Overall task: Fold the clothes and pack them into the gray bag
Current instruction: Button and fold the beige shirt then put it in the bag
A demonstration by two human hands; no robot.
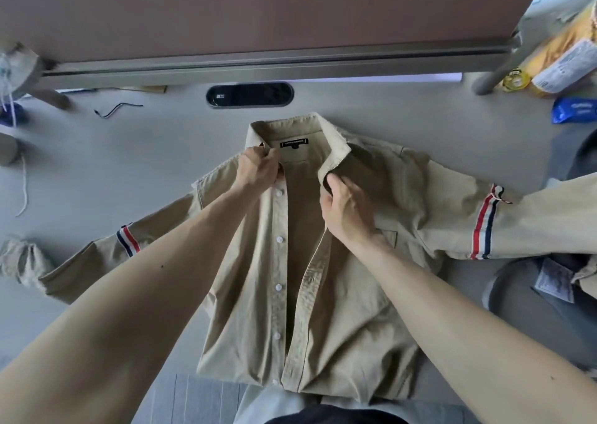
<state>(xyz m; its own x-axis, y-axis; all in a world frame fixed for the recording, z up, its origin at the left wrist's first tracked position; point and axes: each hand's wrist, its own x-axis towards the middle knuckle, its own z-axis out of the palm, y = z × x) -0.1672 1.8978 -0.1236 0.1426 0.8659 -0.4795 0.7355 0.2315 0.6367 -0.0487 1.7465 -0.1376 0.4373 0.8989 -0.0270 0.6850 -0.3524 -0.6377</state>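
Progress is judged to be slight: no fold has been made yet. One beige shirt [339, 310] is laid face up on the grey desk [129, 165], with its collar [332, 132] on the far side and its hem at the near edge. The garment is spread flat. The left-side sleeve [80, 262] and the right-side sleeve [533, 226] are stretched outward, and each is marked by a red, white and blue band. The front is not fastened; a gap is seen between the two panels, and the row of white buttons [279, 238] lies exposed on the left panel.

The left hand [258, 168] is curled, and the top of the button panel just under the collar is pinched between its thumb and fingers. The right hand [345, 210] is curled too, and the edge of the opposite panel is gripped just below the collar point. From this hold, the step in hand is judged to be the squaring or closing of the front before folding.

Near the right-side sleeve, a grey fabric thing with a sewn label is taken to be the gray bag [529, 320]; what lies inside it cannot be made out. Sleeves are left to be turned in, the body to be folded, and the shirt to be packed. Whether other clothes wait cannot be told.
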